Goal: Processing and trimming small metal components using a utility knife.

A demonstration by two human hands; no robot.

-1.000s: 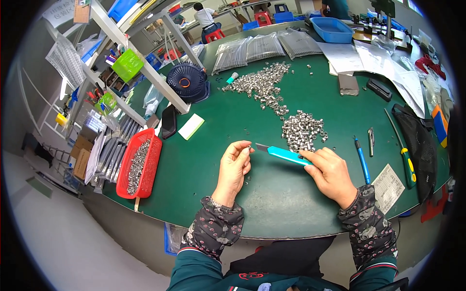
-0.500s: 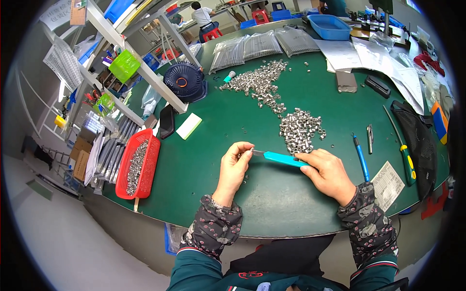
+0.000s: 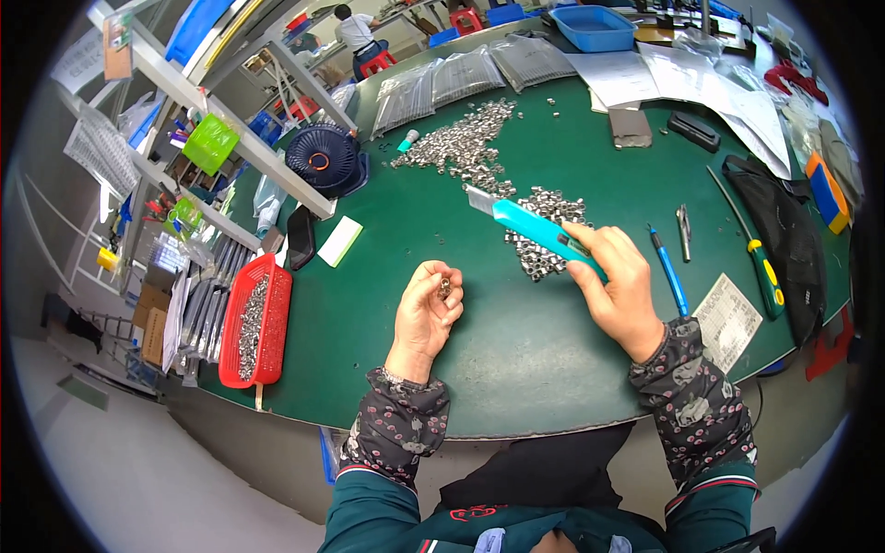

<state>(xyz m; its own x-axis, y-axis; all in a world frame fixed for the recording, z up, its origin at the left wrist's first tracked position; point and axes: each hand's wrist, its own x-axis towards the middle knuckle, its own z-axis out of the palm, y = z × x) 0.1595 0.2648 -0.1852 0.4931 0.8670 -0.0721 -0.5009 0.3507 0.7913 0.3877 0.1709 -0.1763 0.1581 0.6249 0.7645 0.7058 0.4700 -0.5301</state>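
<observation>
My right hand [image 3: 616,284] grips a turquoise utility knife [image 3: 544,230], its blade [image 3: 480,199] bare and pointing up and to the left. My left hand [image 3: 425,318] is closed around a small ring-shaped metal part [image 3: 445,288] held at the fingertips; whether more parts lie inside the fingers is hidden. Beyond the knife, a near pile of small metal rings [image 3: 536,261] is partly covered by the knife and right hand. Farther back spreads a larger pile of the same metal parts [image 3: 466,143].
A red basket [image 3: 278,318] of small metal parts stands at left, near a black phone [image 3: 300,237] and a dark fan [image 3: 323,161]. At right lie a blue pen [image 3: 667,270], a yellow-green screwdriver [image 3: 764,276], a printed card [image 3: 727,323] and a black mesh bag [image 3: 784,249].
My right hand has lifted the knife up and away from the left hand. My left hand has turned and drawn slightly down and left with the metal part. The view has shifted slightly.
</observation>
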